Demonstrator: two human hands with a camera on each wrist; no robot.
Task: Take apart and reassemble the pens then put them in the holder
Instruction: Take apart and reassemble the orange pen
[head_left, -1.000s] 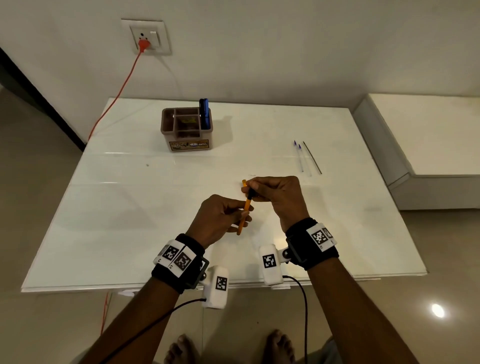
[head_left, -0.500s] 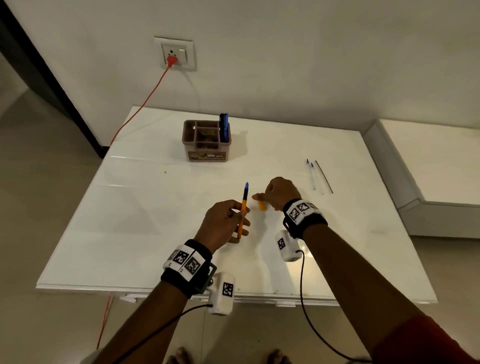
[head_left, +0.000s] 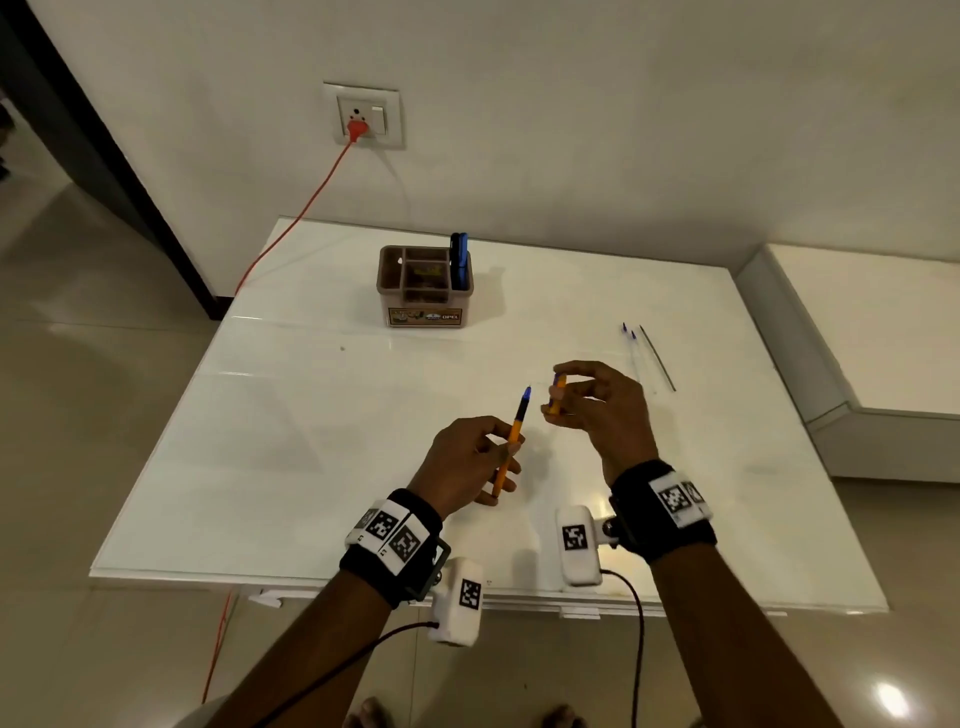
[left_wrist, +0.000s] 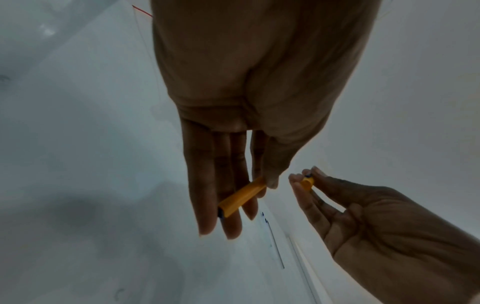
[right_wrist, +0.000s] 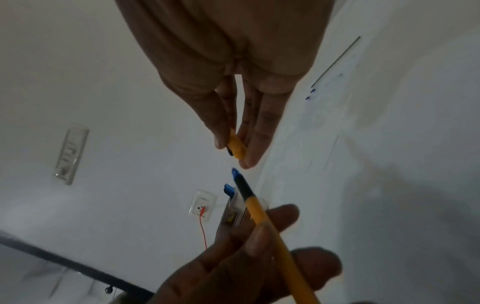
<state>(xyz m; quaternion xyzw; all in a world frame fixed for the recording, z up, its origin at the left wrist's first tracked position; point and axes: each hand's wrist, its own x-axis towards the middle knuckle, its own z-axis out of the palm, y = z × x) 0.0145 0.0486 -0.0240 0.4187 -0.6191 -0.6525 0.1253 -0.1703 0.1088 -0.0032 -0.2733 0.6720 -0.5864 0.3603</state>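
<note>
The orange pen (head_left: 511, 439), pinched in the left hand (head_left: 467, 460), now has its blue tip bare. The right hand (head_left: 605, 410) has lifted the orange cap (head_left: 557, 395) back off the table (head_left: 311, 415), pinched beside the tip: recapping looks next. Only the right wrist view shows tip and cap almost touching. The holder (head_left: 425, 286) stands well beyond the pen.

1. The left hand (head_left: 470, 457) sits just below the centre of the head view, fingers and thumb curled round a pen barrel (head_left: 511, 441).
2. The right hand (head_left: 605, 405) sits right of centre, slightly higher in the frame, pinching a short cap (head_left: 557, 395) between thumb and fingertips.
3. Both forearms rise from the lower edge of the frame, each wrist wearing a black band with white markers.
4. The two hands are near each other, not touching.
</note>
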